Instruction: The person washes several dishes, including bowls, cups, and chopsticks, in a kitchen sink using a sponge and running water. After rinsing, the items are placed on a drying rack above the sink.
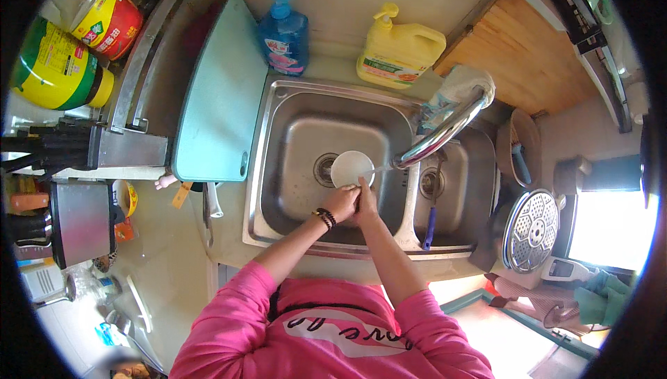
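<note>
Over the larger basin of a stainless steel double sink (292, 170), a white bowl (350, 164) is held at its near rim. My left hand (341, 203), with dark beaded bracelets at the wrist, has its fingers closed by the bowl's near edge. My right hand (367, 201) grips the rim, its thumb or finger lying over the edge. From the curved chrome faucet (437, 131) a thin stream of water runs to the bowl's right side. Part of the drain shows left of the bowl. The fingers under the bowl are hidden.
A light teal cutting board (219, 103) stands left of the sink. Behind it are a blue pump bottle (285, 40) and a yellow detergent jug (398, 56). A purple-handled utensil (430, 225) lies in the smaller basin. A perforated steel steamer plate (534, 230) stands at the right.
</note>
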`<state>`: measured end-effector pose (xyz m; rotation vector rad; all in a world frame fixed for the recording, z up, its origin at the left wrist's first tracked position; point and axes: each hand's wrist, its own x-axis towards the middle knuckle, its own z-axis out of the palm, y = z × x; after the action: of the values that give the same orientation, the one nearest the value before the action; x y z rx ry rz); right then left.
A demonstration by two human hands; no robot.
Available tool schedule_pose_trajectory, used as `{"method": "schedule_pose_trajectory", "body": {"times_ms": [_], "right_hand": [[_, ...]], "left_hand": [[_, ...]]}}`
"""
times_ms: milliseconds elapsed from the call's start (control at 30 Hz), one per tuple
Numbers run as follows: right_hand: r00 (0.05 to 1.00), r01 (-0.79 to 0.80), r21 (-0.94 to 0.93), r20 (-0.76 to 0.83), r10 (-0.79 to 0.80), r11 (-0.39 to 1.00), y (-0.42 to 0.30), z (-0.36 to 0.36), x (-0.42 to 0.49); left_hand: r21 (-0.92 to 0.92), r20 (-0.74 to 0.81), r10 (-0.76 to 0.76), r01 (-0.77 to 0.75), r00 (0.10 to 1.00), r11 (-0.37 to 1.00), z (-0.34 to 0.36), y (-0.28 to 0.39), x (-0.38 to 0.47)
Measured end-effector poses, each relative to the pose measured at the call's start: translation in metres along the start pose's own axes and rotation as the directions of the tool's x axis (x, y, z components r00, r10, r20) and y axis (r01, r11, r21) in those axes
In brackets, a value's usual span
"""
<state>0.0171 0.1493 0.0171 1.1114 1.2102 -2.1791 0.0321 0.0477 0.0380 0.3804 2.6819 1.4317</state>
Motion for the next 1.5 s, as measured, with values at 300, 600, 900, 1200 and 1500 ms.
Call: {"method": "schedule_pose_trajectory", "body": {"times_ms": [300,600,900,1200,1500], "right_hand": [[0.963,0.199,-0.859,0.081,-0.257,0.473,-0.07,-0.025,-0.019],[0.836,0.514,-0.631,0.214,-0.506,0.581,-0.21,-0.019,-0.057],[0.799,0.556,-0.587,0.185,-0.572,0.588,-0.241,-0.007,-0.053],[0.85,0.428,-0.828,0.233,-0.473,0.362,-0.054,0.012,-0.036],[0.868,0.43,-0.876,0.467,-0.167,-0.217,-0.024,-0.032,-0.064]], "left_hand": [[-0.755,0.29,-0.627,0.575,0.723,0.315,-0.024,0.002,0.008],[-0.578,0.705,-0.159,0.431,0.691,-0.692,0.007,0.002,0.031],[0.1,-0.292,-0.231,0.27,0.928,0.958,-0.041,-0.032,0.005],[0.796,0.416,0.267,-0.49,0.869,0.354,-0.114,-0.022,-0.066],[0.366,-0.01,-0.574,0.537,0.819,0.76,-0.161,0.004,-0.02]]}}
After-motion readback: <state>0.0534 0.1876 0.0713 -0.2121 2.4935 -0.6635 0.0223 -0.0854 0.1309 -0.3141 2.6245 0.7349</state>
